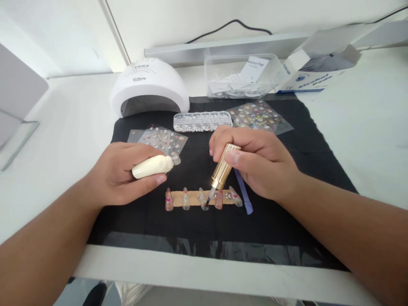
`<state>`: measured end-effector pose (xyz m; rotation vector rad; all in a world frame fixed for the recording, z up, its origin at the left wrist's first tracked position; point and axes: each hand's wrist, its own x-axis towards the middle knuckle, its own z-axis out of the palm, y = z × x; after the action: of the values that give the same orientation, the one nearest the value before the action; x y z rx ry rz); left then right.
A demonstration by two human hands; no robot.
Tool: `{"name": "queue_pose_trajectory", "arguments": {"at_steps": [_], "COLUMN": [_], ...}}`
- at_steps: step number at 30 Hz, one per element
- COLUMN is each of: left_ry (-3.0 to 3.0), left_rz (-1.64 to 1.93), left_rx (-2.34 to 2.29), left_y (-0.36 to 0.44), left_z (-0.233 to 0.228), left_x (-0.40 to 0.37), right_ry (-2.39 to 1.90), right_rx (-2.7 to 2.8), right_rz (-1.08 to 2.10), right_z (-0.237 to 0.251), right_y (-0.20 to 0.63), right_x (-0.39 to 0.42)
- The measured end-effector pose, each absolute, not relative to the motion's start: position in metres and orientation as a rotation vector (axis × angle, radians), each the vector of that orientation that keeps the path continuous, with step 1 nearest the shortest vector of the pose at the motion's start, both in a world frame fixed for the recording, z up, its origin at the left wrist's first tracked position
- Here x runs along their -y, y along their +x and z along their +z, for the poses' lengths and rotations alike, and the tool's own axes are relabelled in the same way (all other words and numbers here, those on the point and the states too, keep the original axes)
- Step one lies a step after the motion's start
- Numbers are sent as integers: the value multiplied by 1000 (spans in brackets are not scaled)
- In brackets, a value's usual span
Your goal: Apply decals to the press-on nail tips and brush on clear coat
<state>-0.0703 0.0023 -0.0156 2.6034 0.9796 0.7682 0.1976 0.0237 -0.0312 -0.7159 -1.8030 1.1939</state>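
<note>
I've got the right hand (266, 163) closed on the gold brush cap (222, 166), pinched between thumb and fingers. Long axis slants: cap end up and right, bristles (207, 203) down and left, over the mat, at the lower end of the third nail tip (202, 196) from the left. Bristles look to be on the tip, but too small on my feed to confirm contact.

Left hand (116, 172) grips the cream bottle (149, 167), thumb on the near side. Bottle lies almost level, clear neck pointing right and slightly up; well clear of the brush.

Counts: 1 brush, 1 bottle, 5 nail tips on 1 tan strip (177, 198), all long axes running roughly fore-aft, rightmost skewed. 1 purple stick (245, 197) beside the right hand. Behind: 1 white lamp (149, 80), 1 clear case (203, 120) with 2 rows of 6 cells. All tips sit over 1 black mat (178, 231).
</note>
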Motion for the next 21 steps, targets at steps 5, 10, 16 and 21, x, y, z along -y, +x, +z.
{"name": "queue_pose_trajectory", "arguments": {"at_steps": [5, 10, 16, 21], "left_ry": [2604, 2610, 2607, 2603], "left_rz": [763, 759, 763, 767], "left_rx": [-978, -967, -971, -969], "left_y": [-70, -70, -70, -70], "left_z": [-16, -16, -15, -16], "left_x": [-3, -3, -3, -3], "right_ry": [-737, -774, -706, -677], "right_rx": [1892, 1818, 1746, 1857], "right_rz": [1132, 1088, 1158, 1228], "right_z": [-30, -33, -34, -33], "right_y": [197, 197, 197, 198], "right_x": [-23, -25, -26, -23]}}
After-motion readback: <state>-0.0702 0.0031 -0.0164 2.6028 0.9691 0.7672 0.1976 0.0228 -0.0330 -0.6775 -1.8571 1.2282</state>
